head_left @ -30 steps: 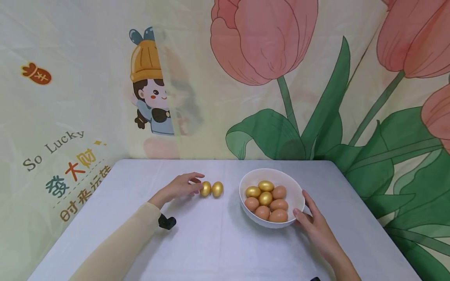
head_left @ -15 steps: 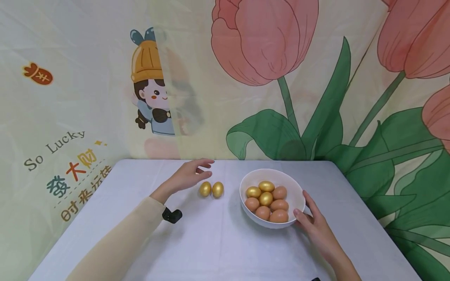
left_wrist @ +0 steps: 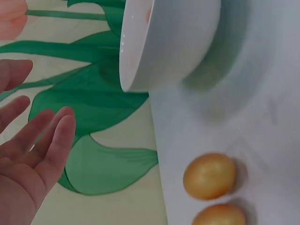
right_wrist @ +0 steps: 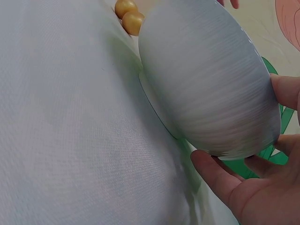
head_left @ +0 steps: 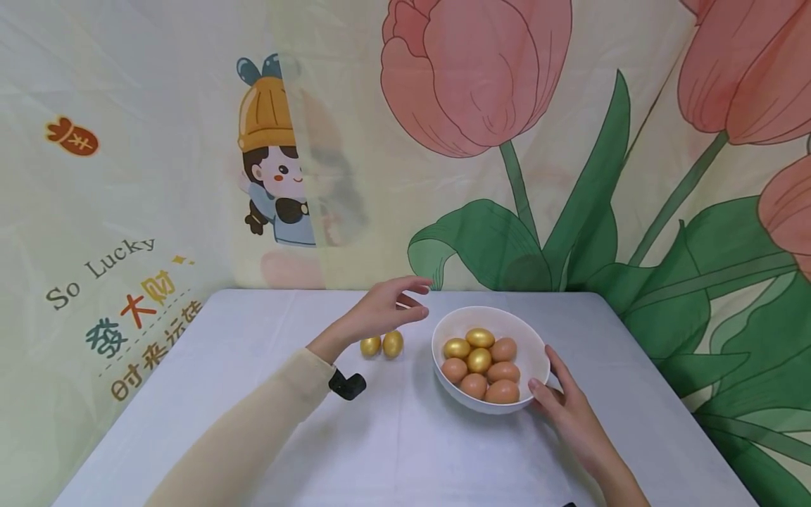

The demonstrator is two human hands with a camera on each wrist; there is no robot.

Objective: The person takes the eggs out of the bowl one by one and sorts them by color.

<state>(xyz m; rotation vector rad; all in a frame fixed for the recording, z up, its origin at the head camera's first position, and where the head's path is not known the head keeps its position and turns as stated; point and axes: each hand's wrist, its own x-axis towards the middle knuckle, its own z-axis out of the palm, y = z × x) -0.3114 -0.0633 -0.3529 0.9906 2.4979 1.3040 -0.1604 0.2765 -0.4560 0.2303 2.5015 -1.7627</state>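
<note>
A white bowl stands on the table, holding three golden eggs and several brown eggs. My right hand grips the bowl's right side, thumb over the rim; in the right wrist view fingers curve under its outer wall. My left hand hovers above the table left of the bowl, fingers apart and nothing between them. Below it lie two golden eggs side by side, the left one partly covered by the hand in the head view. The left wrist view also has a golden egg near the bowl.
A white cloth covers the table. Behind it hangs a backdrop printed with pink tulips, and a cartoon figure. A black wrist device is strapped at the left sleeve cuff.
My left hand has left the golden eggs, risen and moved right towards the bowl, empty. The right hand and the bowl have stayed in place.
</note>
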